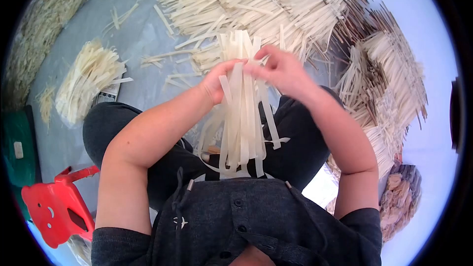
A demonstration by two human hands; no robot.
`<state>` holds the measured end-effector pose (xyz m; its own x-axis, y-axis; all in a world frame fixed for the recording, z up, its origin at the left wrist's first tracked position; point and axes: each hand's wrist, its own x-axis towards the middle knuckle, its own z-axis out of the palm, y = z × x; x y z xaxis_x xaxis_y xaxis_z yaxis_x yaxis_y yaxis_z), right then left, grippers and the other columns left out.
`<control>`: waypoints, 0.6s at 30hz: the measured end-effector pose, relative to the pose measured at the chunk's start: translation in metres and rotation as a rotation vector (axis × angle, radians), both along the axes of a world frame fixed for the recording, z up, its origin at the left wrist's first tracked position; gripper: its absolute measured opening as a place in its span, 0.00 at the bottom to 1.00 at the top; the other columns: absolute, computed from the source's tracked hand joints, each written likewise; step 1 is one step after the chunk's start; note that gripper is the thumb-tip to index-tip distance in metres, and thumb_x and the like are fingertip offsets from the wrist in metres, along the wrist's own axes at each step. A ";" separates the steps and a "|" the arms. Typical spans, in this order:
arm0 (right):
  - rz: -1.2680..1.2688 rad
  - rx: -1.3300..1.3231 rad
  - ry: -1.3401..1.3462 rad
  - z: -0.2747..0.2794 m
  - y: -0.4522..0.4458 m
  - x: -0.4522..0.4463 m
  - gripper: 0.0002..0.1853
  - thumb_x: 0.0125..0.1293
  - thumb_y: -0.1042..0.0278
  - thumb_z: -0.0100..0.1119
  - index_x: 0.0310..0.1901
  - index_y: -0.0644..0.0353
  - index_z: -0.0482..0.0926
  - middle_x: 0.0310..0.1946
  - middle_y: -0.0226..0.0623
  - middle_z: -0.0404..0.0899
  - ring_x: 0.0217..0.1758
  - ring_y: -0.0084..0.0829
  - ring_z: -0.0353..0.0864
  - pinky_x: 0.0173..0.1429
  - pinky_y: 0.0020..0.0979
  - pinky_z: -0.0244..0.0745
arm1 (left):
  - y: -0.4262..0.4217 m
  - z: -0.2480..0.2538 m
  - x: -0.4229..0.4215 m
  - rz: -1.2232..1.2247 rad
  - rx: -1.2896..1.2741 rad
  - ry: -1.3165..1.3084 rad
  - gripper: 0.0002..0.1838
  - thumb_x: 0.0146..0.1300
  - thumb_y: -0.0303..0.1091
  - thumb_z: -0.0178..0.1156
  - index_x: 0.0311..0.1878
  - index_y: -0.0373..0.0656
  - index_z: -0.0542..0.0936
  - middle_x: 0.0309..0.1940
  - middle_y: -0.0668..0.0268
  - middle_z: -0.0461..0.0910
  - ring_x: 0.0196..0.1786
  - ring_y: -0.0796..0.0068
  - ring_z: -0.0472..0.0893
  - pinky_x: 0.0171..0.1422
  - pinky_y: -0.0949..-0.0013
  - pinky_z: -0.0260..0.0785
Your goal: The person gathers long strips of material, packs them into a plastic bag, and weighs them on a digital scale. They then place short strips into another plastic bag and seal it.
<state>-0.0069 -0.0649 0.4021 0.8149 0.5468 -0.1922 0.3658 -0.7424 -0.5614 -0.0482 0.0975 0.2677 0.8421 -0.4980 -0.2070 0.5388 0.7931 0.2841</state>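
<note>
Print on the pale label (pixel 109 92) beside the loose heap (pixel 84 86) is too small to read. Long strips (pixel 241 118) hang above the lap, clamped near their upper part by the left hand's (pixel 216 83) fingers; the right hand (pixel 285 72) meets their far edge, its fingers bent, blurred, whether pinching I cannot tell.

My left hand (pixel 219 80) has a bundle of strips (pixel 241 123) above my lap (pixel 301 135), my right hand (pixel 282 71) beside it. Ahead lies the main heap (pixel 266 5); right, another pile (pixel 401 71); left, a smaller bunch (pixel 86 86), a chair (pixel 54 209) behind it.
</note>
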 end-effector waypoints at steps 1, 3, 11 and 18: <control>-0.006 -0.002 0.001 -0.010 -0.001 -0.011 0.30 0.55 0.39 0.66 0.42 0.62 0.77 0.24 0.39 0.80 0.28 0.37 0.82 0.35 0.37 0.76 | -0.002 0.008 -0.002 -0.004 0.067 0.029 0.20 0.64 0.43 0.58 0.52 0.39 0.77 0.43 0.57 0.82 0.46 0.61 0.82 0.54 0.56 0.76; 0.090 0.008 -0.049 -0.026 0.001 -0.031 0.32 0.55 0.36 0.65 0.42 0.61 0.76 0.22 0.41 0.78 0.28 0.38 0.82 0.34 0.37 0.75 | -0.008 0.007 -0.003 -0.007 0.134 0.064 0.22 0.62 0.47 0.60 0.52 0.40 0.78 0.44 0.57 0.82 0.45 0.61 0.82 0.54 0.56 0.75; 0.079 0.042 -0.190 -0.030 0.013 -0.072 0.21 0.58 0.47 0.68 0.36 0.57 0.75 0.15 0.31 0.70 0.17 0.25 0.70 0.25 0.31 0.64 | -0.008 0.003 -0.009 -0.100 0.042 0.143 0.19 0.66 0.48 0.56 0.46 0.41 0.81 0.38 0.56 0.83 0.40 0.63 0.84 0.48 0.60 0.77; -0.079 0.555 0.030 -0.017 0.027 -0.034 0.13 0.60 0.61 0.62 0.30 0.65 0.78 0.20 0.39 0.77 0.23 0.35 0.77 0.33 0.36 0.73 | 0.007 0.011 0.004 0.111 0.163 0.012 0.19 0.68 0.42 0.53 0.54 0.39 0.77 0.47 0.58 0.81 0.48 0.64 0.82 0.55 0.59 0.77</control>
<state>-0.0410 -0.0379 0.3852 0.8560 0.5103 0.0831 0.2986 -0.3567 -0.8852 -0.0442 0.1041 0.2784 0.8871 -0.3612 -0.2875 0.4546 0.7917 0.4081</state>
